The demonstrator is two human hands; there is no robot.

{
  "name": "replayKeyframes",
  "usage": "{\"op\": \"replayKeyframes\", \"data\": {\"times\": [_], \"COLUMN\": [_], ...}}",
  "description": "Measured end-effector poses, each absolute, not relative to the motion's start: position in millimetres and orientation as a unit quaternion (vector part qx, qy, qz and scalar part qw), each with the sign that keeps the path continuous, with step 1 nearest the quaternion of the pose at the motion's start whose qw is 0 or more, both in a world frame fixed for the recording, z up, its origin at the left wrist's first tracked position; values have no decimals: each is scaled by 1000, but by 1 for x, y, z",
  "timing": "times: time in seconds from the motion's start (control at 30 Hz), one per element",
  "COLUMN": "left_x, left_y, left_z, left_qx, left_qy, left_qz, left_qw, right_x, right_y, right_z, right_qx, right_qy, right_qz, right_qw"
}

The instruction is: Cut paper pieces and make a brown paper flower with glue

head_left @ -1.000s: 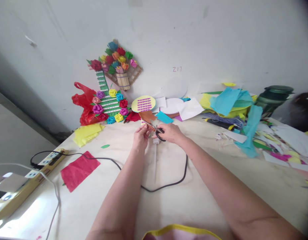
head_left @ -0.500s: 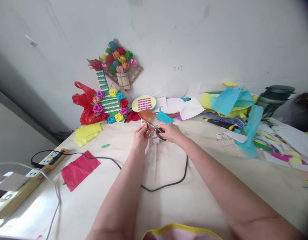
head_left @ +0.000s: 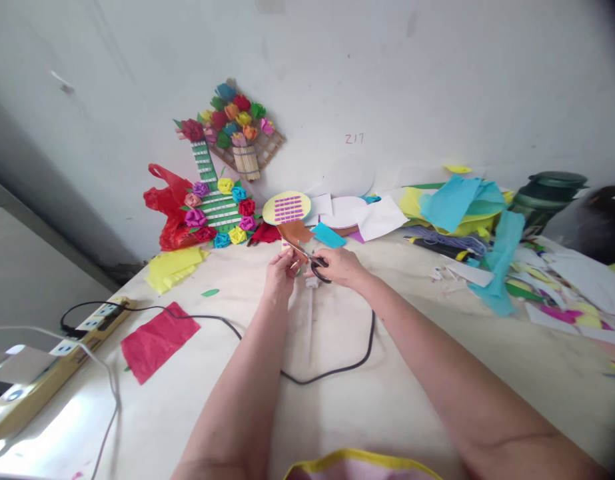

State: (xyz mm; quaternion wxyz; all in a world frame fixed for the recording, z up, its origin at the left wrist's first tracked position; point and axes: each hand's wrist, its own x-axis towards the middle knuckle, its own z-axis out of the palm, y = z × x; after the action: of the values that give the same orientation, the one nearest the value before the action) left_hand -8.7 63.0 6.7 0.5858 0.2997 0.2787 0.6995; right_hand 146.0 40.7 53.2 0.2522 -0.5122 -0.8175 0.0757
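My right hand grips black-handled scissors, fingers in the loops. Their blades point up and left, across a piece of orange-brown paper. On the other side, my left hand is closed in a pinch at the paper's lower edge, close to the blades. The fingertips partly hide what they grip. Just below the hands, a thin white glue gun nozzle or stick-like strip lies on the table, too blurred to tell which.
A black cable loops across the table from a power strip. Red crepe paper lies left. Behind stand a flower-trimmed green guitar shape and a yellow oval. Paper scraps and a dark green bottle are right.
The scissors and the orange-brown paper have shifted slightly, with more of the paper showing above the blades. Both hands stay in nearly the same place.
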Motion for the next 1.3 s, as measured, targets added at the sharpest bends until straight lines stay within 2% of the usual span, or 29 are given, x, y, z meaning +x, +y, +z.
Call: {"op": "replayKeyframes", "data": {"times": [0.2,1.3], "left_x": [-8,-2], "left_y": [62,60], "left_z": [9,5], "left_qx": [301,358], "left_qy": [277,265], "left_qz": [695,667], "left_qw": [591,597], "right_x": [147,144], "right_y": [40,42], "right_z": [56,53], "right_qx": [-526,-542], "right_qy": [-817,-797], "right_qz": [66,92], "right_qw": [229,251]}}
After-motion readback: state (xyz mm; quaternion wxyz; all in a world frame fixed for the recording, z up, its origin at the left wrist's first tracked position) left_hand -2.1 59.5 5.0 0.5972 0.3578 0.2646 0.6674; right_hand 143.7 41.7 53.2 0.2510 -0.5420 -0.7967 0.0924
